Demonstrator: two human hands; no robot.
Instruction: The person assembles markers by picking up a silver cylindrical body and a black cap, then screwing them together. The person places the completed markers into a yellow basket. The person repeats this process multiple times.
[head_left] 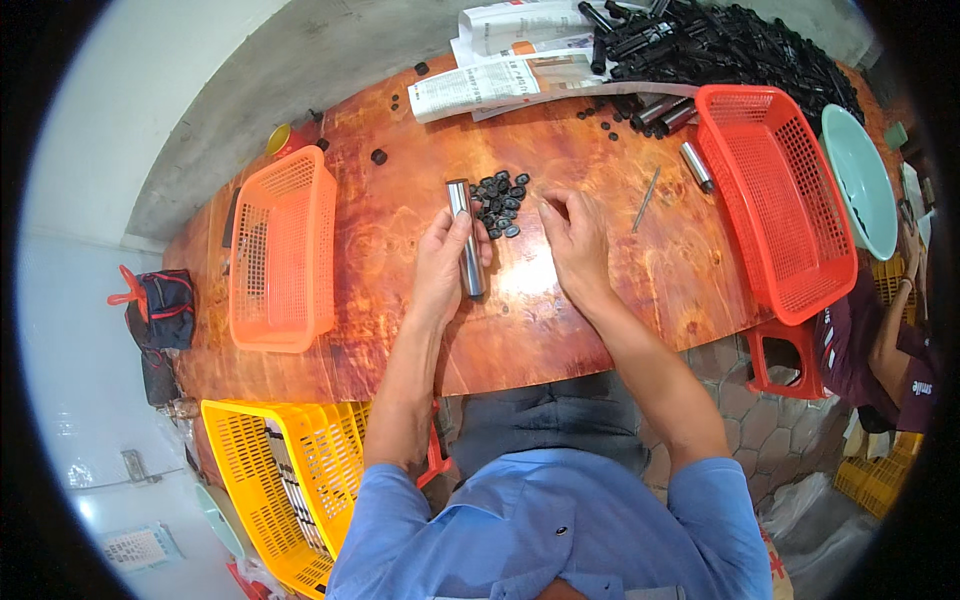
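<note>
Left hand [445, 262] is wrapped around a shiny metal tube [466, 238], which stands up off the wooden table [400, 330] pointing toward twelve o'clock. At two o'clock from the tube's top sits a little heap of black caps [500, 203]. Right hand [572, 245] is curled, fingertips pinched just beside the heap at four o'clock; whether it has a cap, I can't tell. Risk here, I'd say: a small cap slipping from the pinch and rolling off, or the tube sliding through a loose grasp.

tube [466, 240]: shiny silver
caps [500, 203]: black
desk [400, 240]: glossy orange-brown, wood grain
basket, 9 o'clock [282, 250]: orange
basket, 2 o'clock [775, 200]: red
</note>
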